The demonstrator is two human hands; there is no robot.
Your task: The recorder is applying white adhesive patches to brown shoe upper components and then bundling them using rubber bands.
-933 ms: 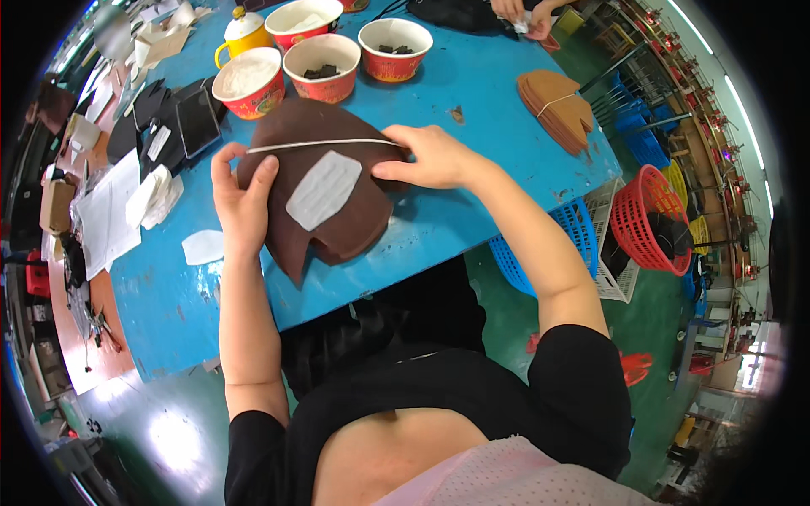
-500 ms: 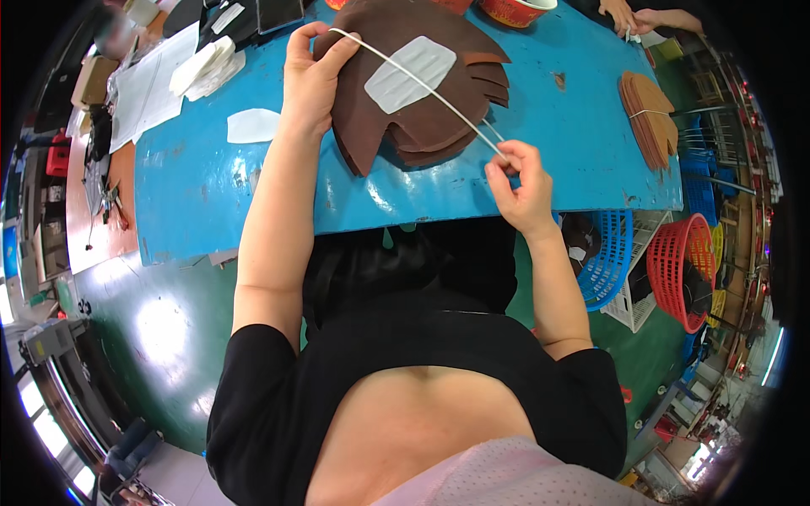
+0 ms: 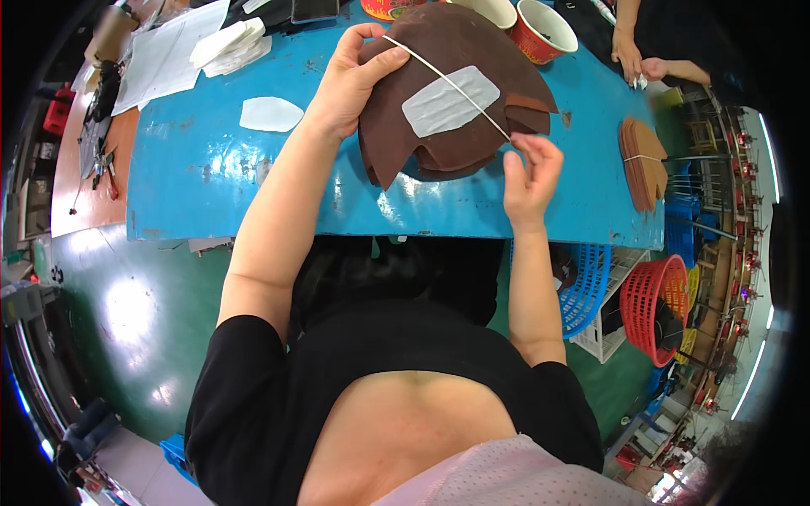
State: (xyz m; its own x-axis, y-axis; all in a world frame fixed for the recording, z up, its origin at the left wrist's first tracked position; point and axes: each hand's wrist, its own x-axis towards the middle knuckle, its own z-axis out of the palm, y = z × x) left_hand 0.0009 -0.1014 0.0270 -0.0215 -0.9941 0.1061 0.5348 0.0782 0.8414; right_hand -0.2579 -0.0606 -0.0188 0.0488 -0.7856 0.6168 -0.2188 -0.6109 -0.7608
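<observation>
A stack of dark brown leather-like cut pieces (image 3: pixel 456 51) tilts up over the blue table, with a whitish patch (image 3: pixel 451 101) on its top face. My left hand (image 3: pixel 350 80) grips the stack's left edge, thumb on top and against a thin white elastic band (image 3: pixel 430 63). Slantwise, the band crosses the stack and the patch to the right edge. There the fingertips of my right hand (image 3: pixel 531 173) meet the band's end, half curled, with the thumb apart from them. The underside of the stack is hidden.
On the blue table (image 3: pixel 202 194) lie a loose white patch (image 3: pixel 270 115), piled white pieces (image 3: pixel 232 46) and a banded tan stack (image 3: pixel 641 164). Red paper bowls (image 3: pixel 540 38) stand behind. Another person's hands (image 3: pixel 629 59) work at the far right. Blue (image 3: pixel 586 291) and red baskets (image 3: pixel 650 308) stand below.
The band, stretched past the stack's right edge before, now lies closer across it. My right hand has moved up beside that edge, its thumb now apart from the fingers. My view has shifted.
</observation>
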